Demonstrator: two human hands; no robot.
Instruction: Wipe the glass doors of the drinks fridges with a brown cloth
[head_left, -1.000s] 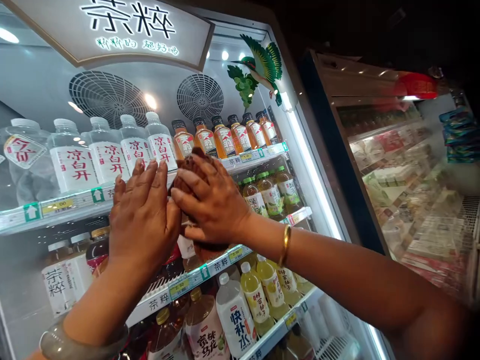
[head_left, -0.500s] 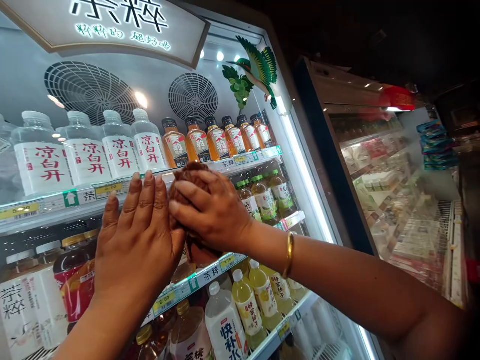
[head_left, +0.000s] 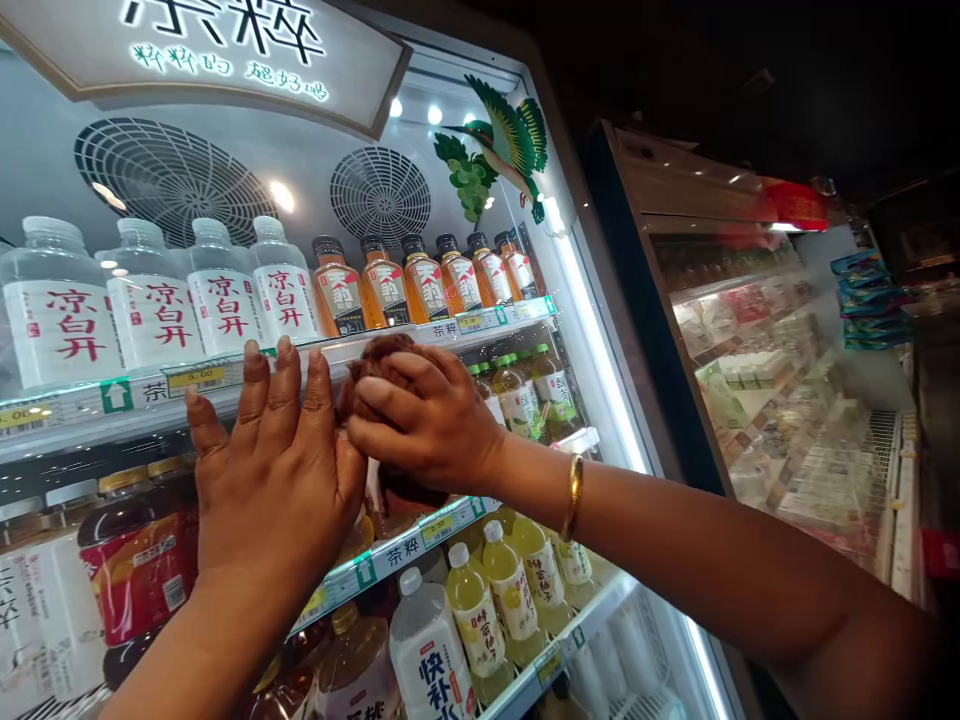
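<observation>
My left hand (head_left: pixel 281 480) lies flat against the glass door (head_left: pixel 517 260) of a drinks fridge, its fingers spread. Just right of it, my right hand (head_left: pixel 427 420) is closed around a bunched brown cloth (head_left: pixel 386 352) and presses it to the same glass. Part of the cloth hangs below the palm. The two hands touch or nearly touch near the left thumb; I cannot tell which. A gold bangle (head_left: pixel 574 498) circles my right wrist. Behind the glass, a shelf of white-labelled water bottles (head_left: pixel 217 290) and amber drink bottles (head_left: pixel 384 282) shows above the hands.
Lower shelves hold yellow drink bottles (head_left: pixel 480 610), green-capped bottles (head_left: pixel 517 395) and a red-labelled bottle (head_left: pixel 135 560). A bird sticker (head_left: pixel 510 140) is at the door's upper right. Further right stands an open chiller (head_left: pixel 772 400) with packaged goods and hanging blue packets (head_left: pixel 866 300).
The left hand's fingers have spread a little wider. The right hand, still on the cloth, has barely moved. The fridge contents have shifted slightly left in view.
</observation>
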